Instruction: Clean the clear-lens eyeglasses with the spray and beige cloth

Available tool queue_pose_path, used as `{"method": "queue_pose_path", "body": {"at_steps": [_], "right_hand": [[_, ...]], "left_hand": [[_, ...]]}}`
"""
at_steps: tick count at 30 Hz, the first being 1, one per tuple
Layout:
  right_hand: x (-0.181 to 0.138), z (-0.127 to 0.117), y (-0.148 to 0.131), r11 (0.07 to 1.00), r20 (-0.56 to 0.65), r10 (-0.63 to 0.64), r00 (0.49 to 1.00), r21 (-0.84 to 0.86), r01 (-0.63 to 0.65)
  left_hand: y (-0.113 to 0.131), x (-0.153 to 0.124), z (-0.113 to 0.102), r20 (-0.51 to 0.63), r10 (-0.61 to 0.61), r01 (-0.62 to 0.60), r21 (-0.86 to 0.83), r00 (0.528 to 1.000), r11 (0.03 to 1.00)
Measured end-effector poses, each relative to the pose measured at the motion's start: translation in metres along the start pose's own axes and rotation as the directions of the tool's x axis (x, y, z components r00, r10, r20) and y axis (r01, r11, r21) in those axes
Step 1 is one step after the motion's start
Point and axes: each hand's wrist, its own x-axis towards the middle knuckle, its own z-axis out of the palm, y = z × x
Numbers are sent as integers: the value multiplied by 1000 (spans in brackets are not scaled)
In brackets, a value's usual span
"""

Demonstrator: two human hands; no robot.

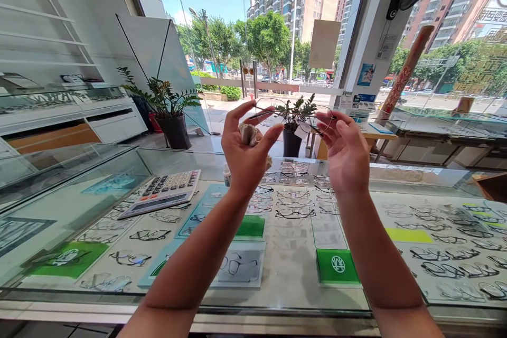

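Observation:
A pair of thin-rimmed eyeglasses (pixel 301 114) is held up above the glass counter, level with the window view. My left hand (pixel 246 161) grips its left side between finger and thumb. A crumpled beige cloth (pixel 249 134) is tucked in the palm of that same hand. On the other side, my right hand (pixel 349 156) pinches the right edge of the frame near the hinge. The lenses are see-through, with a potted plant (pixel 292 140) visible behind them. Part of a small white bottle (pixel 226 174) shows beside my left wrist.
Below my arms is a glass display counter (pixel 293 296) with several rows of eyeglasses (pixel 295 198) inside. A large calculator (pixel 164 193) lies on its top at the left. Another potted plant (pixel 174 129) stands beyond it. Glass doors (pixel 249 82) face the street.

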Motion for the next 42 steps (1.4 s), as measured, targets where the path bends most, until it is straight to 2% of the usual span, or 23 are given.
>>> {"method": "queue_pose_path", "body": {"at_steps": [3,6,8,11,16,19,22,24,26,28,30,33,36,39,42], "right_hand": [[1,0,6,995,29,80,996,50,-81],[-2,7,10,986,157,167,973,-53,-160],[-5,14,11,983,207,166,964,-114,-145],[-9,20,12,989,209,99,973,-128,-73],[-10,20,14,989,266,121,956,-109,-95],[-8,17,18,991,347,126,929,-92,-100],[-2,9,25,984,442,180,879,-98,-152],[6,0,30,978,417,210,884,-99,-185],[16,-12,35,973,278,226,934,-115,-202],[25,-23,37,979,143,190,971,-106,-176],[29,-30,35,993,160,96,983,-83,-83],[25,-29,24,982,318,-68,946,-144,119],[15,-20,11,921,385,-199,901,-240,306],[9,-14,2,872,401,-320,858,-228,432],[7,-14,-1,843,389,-375,842,-235,484]], "left_hand": [[0,0,1,-53,-61,60,-22,997,998],[-2,-1,1,-80,-110,106,-56,991,993],[-4,-2,2,-56,-135,131,-66,989,989],[-4,-5,4,9,-153,153,-81,988,985],[3,-13,9,124,-215,229,-113,969,967],[5,-14,10,128,-222,236,-106,967,966],[2,-11,7,102,-193,202,-86,976,976],[-1,-7,4,66,-145,149,-69,987,986],[-4,-2,1,40,-102,104,-52,994,993],[-5,2,-1,38,-97,99,-57,995,993],[-4,4,-1,63,-154,160,-100,986,982],[2,4,2,131,-352,373,-216,927,902],[8,3,4,253,-551,604,-265,795,751],[10,2,5,380,-633,732,-231,674,641],[10,1,4,456,-664,796,-200,592,572]]}}
